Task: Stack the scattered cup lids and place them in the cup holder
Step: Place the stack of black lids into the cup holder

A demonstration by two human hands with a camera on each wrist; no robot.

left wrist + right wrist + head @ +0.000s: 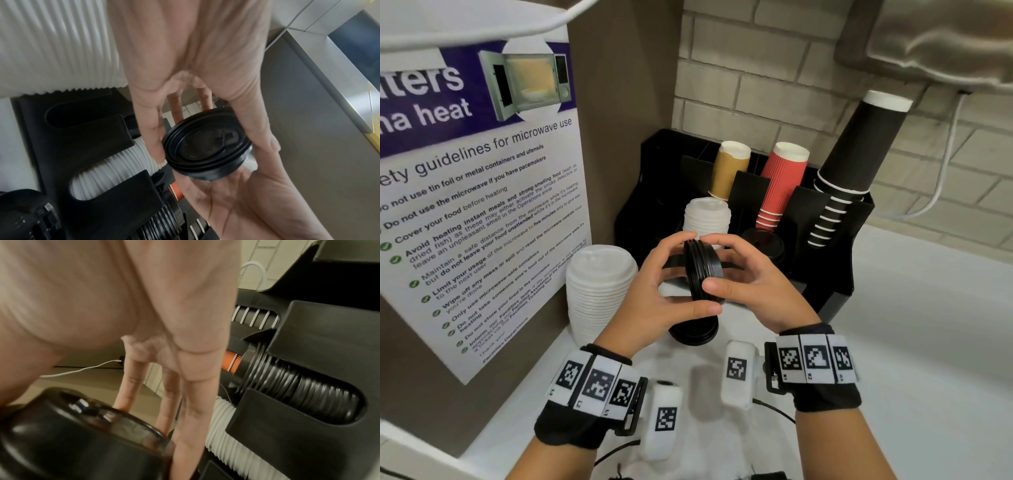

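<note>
Both hands, left hand (654, 291) and right hand (753, 287), grasp black lids (702, 270) edge-on, likely squaring the stack for the far cup holder (835, 274).

White counter (928, 342), in a corner. On it: black cup holder (835, 274) against the brick wall; tall stack of white lids (599, 291) left; short stack of black lids (695, 334) just beside it.

left: tall white lid stack (599, 291) against poster panel (482, 192) | ahead: cup holder (825, 260) – front slots hold white lids (707, 216) and black lids (762, 241) | below: black lids on counter (693, 332) | right: bare white counter (928, 325) – open passage
</note>
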